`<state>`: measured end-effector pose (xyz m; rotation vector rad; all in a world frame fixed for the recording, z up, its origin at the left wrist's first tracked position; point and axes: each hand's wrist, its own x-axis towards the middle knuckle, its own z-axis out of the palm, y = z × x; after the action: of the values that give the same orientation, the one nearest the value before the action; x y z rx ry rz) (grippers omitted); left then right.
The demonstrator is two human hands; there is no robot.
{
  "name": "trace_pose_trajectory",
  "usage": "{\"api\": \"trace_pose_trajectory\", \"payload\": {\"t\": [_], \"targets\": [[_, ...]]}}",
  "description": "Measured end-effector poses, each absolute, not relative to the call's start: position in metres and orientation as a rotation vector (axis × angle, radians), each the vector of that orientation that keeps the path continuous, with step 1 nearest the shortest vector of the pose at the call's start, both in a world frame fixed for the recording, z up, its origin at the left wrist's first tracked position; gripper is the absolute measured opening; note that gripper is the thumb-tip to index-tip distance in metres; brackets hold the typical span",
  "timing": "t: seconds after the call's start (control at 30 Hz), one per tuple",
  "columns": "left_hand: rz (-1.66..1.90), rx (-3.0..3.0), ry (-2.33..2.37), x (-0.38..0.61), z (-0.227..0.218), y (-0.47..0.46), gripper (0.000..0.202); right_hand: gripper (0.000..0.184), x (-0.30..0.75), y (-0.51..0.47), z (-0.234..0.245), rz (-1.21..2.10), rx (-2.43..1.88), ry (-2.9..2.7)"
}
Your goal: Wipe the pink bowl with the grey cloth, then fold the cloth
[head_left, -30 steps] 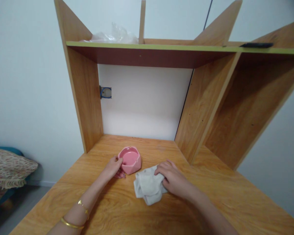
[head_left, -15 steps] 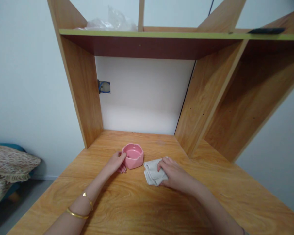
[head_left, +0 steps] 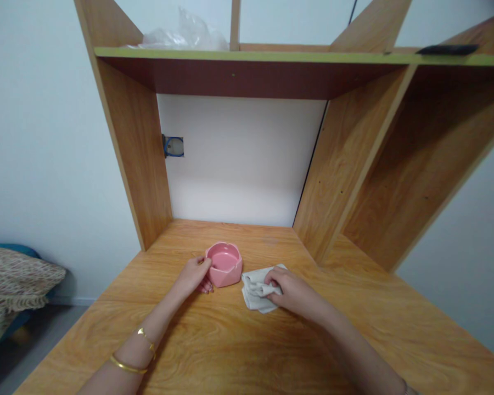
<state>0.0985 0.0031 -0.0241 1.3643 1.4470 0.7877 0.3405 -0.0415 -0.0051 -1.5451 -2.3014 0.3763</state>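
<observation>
A small pink faceted ceramic dish (head_left: 224, 264) stands on the wooden desk (head_left: 230, 340). My left hand (head_left: 193, 275) grips its left rim, thumb on top and fingers curled underneath. Just right of the dish lies a crumpled pale grey cloth (head_left: 257, 287). My right hand (head_left: 290, 293) lies on the cloth's right part with the fingers curled, bunching it against the desk. Two gold bangles circle my left wrist.
A wooden hutch stands on the desk, with a left side panel (head_left: 138, 159), a slanted divider (head_left: 337, 175) and a shelf (head_left: 247, 55) above. Clear plastic (head_left: 185, 35) and a dark flat object (head_left: 447, 49) lie on the shelf. A patterned blanket (head_left: 12, 285) is at the far left.
The cloth has been drawn in from a loose spread heap to a smaller bunch beside the dish. My right hand has moved up towards the dish. The dish now sits flat, still in my left hand.
</observation>
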Motion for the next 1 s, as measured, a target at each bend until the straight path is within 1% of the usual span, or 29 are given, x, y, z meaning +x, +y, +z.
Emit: {"api": "trace_pose_trajectory", "payload": {"t": [0.03,0.2,0.33,0.5,0.63,0.73,0.8,0.83,0.93,0.97,1.0], "targets": [[0.793,1.367,1.439,0.099,-0.024,0.003,0.033,0.009,0.341,-0.041,-0.005,0.348,-1.559,-2.273],[0.814,1.401,1.370,0.103,-0.017,-0.003,0.031,0.014,0.347,-0.036,0.002,0.169,-1.572,-1.854],[0.813,1.429,1.275,0.111,-0.011,-0.013,0.029,0.013,0.346,-0.040,0.010,0.087,-1.429,-1.687],[0.712,1.491,1.219,0.121,-0.011,-0.023,0.032,0.018,0.329,-0.050,0.009,0.244,-1.210,-1.833],[0.707,1.609,1.228,0.125,-0.016,-0.025,0.040,0.022,0.316,-0.054,0.002,0.371,-1.192,-1.968],[0.745,1.784,1.296,0.126,-0.013,-0.028,0.039,0.022,0.312,-0.050,-0.007,0.416,-1.257,-1.951],[0.782,1.959,1.342,0.126,-0.008,-0.031,0.035,0.013,0.312,-0.045,-0.013,0.376,-1.291,-1.852],[0.795,2.045,1.361,0.127,-0.005,-0.033,0.033,0.012,0.312,-0.042,-0.016,0.341,-1.307,-1.790],[0.807,2.227,1.393,0.129,0.002,-0.039,0.035,0.050,0.316,-0.036,-0.021,0.311,-1.380,-1.680],[0.805,2.261,1.405,0.130,0.003,-0.041,0.038,0.056,0.317,-0.035,-0.021,0.343,-1.403,-1.703],[0.800,2.289,1.415,0.130,0.004,-0.043,0.040,0.056,0.319,-0.035,-0.020,0.383,-1.421,-1.752]]}}
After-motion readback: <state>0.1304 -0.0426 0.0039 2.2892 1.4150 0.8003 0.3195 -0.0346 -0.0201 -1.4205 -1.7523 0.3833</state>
